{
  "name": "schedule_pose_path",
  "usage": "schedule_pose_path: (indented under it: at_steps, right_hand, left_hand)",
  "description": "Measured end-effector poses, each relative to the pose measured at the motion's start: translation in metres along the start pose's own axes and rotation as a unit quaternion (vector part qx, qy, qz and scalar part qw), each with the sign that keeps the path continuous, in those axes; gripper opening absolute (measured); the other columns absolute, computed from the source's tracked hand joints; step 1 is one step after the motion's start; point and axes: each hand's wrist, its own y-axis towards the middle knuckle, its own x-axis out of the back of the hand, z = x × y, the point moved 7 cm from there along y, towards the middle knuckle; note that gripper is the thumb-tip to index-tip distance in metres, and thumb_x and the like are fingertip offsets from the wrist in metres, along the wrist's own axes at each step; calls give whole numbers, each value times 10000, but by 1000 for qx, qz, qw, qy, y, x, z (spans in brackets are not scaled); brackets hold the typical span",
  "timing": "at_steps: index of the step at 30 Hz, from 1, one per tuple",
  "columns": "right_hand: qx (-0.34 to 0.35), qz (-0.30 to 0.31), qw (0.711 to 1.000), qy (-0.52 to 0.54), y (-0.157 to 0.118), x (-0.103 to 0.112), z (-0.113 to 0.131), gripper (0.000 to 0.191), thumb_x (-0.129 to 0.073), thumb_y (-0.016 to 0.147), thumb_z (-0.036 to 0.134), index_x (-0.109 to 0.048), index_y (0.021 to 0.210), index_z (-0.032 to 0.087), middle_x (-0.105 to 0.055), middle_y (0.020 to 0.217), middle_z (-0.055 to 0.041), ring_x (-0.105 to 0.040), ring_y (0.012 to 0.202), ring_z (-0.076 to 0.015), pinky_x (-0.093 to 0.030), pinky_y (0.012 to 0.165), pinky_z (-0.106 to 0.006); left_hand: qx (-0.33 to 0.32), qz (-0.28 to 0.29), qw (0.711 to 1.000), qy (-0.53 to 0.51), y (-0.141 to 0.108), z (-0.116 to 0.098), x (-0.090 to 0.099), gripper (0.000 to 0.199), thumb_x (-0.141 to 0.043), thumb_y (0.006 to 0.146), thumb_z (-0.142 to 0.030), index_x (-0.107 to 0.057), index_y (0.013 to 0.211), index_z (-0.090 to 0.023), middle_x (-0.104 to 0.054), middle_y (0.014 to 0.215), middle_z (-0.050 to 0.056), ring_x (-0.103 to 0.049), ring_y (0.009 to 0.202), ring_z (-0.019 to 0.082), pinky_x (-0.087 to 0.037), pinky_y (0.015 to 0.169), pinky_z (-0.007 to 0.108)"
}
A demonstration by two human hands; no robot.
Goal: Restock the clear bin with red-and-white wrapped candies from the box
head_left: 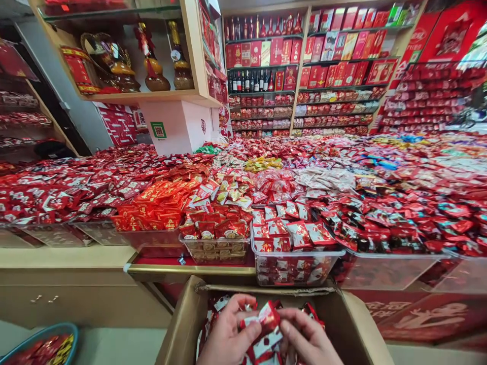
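Both of my hands are over an open cardboard box (pixel 359 324) that holds many small red and white candy packets (pixel 266 344). My left hand (pixel 234 332) pinches a red and white candy packet (pixel 268 315) between thumb and fingers. Close beside it, my right hand (pixel 308 334) has its thumb and fingertips closed at the packet's right side. Just behind the box stands a clear plastic bin (pixel 299 263) filled with similar red and white packets, some laid in rows on top.
A wide display counter (pixel 167 272) carries several clear bins heaped with wrapped candies. Gold-patterned packets fill a neighbouring bin (pixel 218 248). On the floor at lower left sits a blue basin (pixel 72 332) of candies. Shelves (pixel 262 66) with bottles and red boxes line the back wall.
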Motion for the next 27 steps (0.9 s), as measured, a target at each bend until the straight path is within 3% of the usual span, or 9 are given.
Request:
schedule_pose_path:
  at_steps: [3, 7, 10, 13, 15, 19, 24, 27]
  right_hand:
    - [10, -20, 999, 39, -7, -2, 37, 317, -577, 662, 472, -535, 648, 158, -445, 449, 53, -362, 412, -60, -285, 420, -186]
    - [2, 6, 997, 75, -9, -3, 64, 299, -556, 695, 451, -529, 677, 154, -427, 460, 60, -339, 421, -56, -267, 428, -187]
    - [15, 2, 996, 87, -8, 0, 70, 282, -543, 715, 433, -531, 708, 151, -426, 475, 58, -341, 432, -59, -267, 433, -191]
    - [43, -16, 996, 78, -7, 4, 73, 263, -534, 729, 414, -530, 727, 152, -439, 493, 53, -373, 458, -69, -289, 454, -198]
    - [55, -24, 997, 57, -7, 6, 74, 253, -533, 733, 405, -531, 717, 153, -453, 504, 47, -390, 474, -74, -302, 465, -201]
    - [59, -49, 996, 37, -6, 10, 73, 249, -555, 714, 405, -538, 768, 162, -491, 559, 34, -409, 495, -82, -334, 471, -207]
    - [76, -72, 994, 38, -6, 14, 74, 229, -570, 707, 385, -545, 787, 172, -506, 545, 30, -448, 498, -100, -374, 477, -219]
    - [101, -68, 991, 57, -9, 15, 75, 176, -588, 703, 341, -571, 785, 187, -577, 665, -4, -502, 608, -121, -417, 570, -236]
  left_hand:
    - [12, 12, 998, -62, 0, -15, -21, 371, -622, 679, -268, -411, 977, -202, -669, 783, 48, -622, 673, 164, -462, 650, 294]
    - [18, -3, 993, -120, -4, -28, -34, 355, -581, 724, -216, -398, 1026, -185, -676, 786, 64, -630, 703, 180, -478, 657, 315]
    - [26, 12, 987, -157, -6, -33, -40, 364, -555, 745, -201, -400, 1074, -208, -659, 901, 70, -626, 774, 187, -489, 647, 304]
    - [96, 33, 981, -168, -8, -25, -45, 322, -519, 770, -261, -442, 1080, -213, -616, 1023, 81, -624, 813, 198, -501, 626, 293]
    - [128, 19, 979, -157, -8, -19, -44, 280, -516, 769, -293, -499, 1024, -178, -621, 1005, 92, -634, 791, 202, -504, 600, 265]
    - [113, -17, 982, -148, -7, -17, -39, 271, -516, 767, -300, -528, 1000, -163, -634, 960, 94, -641, 753, 198, -493, 560, 231]
    - [142, 50, 966, -209, -10, -14, -51, 353, -424, 800, -399, -503, 1086, -207, -602, 1033, 89, -624, 756, 173, -469, 551, 229]
    - [104, 31, 973, -203, -8, -18, -46, 252, -495, 777, -317, -570, 976, -181, -611, 1002, 74, -594, 771, 128, -445, 562, 179]
